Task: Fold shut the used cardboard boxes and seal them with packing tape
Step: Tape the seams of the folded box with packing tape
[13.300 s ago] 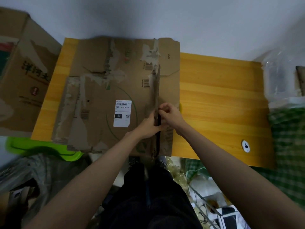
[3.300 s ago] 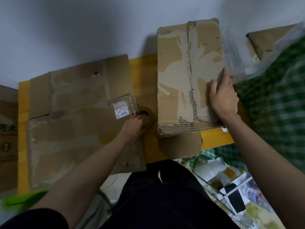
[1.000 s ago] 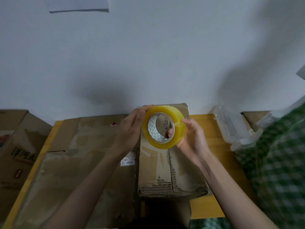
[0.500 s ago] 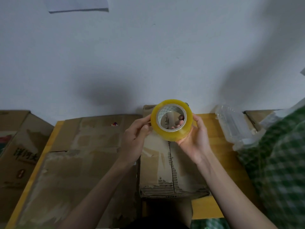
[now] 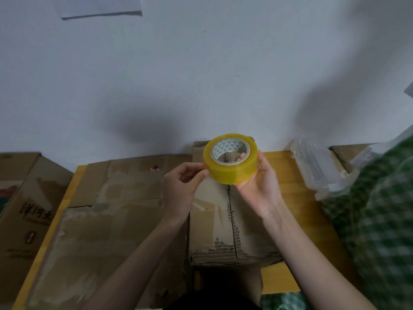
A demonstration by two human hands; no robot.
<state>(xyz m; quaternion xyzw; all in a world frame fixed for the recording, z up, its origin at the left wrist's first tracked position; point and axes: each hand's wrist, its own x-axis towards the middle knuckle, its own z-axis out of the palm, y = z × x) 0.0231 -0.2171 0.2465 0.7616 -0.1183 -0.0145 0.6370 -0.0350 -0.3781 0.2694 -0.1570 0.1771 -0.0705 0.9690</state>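
A yellow roll of packing tape [image 5: 232, 170] is held up above a folded cardboard box [image 5: 225, 229] that stands on the wooden table [image 5: 281, 166]. My right hand [image 5: 260, 189] cups the roll from below and the right, fingers reaching into its core. My left hand [image 5: 181, 184] pinches the roll's left edge with thumb and fingertips. The box's top flaps meet in a centre seam with torn paper along it. A larger flattened cardboard box [image 5: 107, 211] lies on the table to the left.
Another brown box with printed characters [image 5: 24, 211] stands left of the table. Clear plastic packaging [image 5: 317, 168] lies at the table's right end beside a green checked cloth [image 5: 384, 220]. The white wall rises right behind the table.
The roll has tipped flatter and moved slightly right and down. My left hand has shifted from the roll's side to pinching its left edge.
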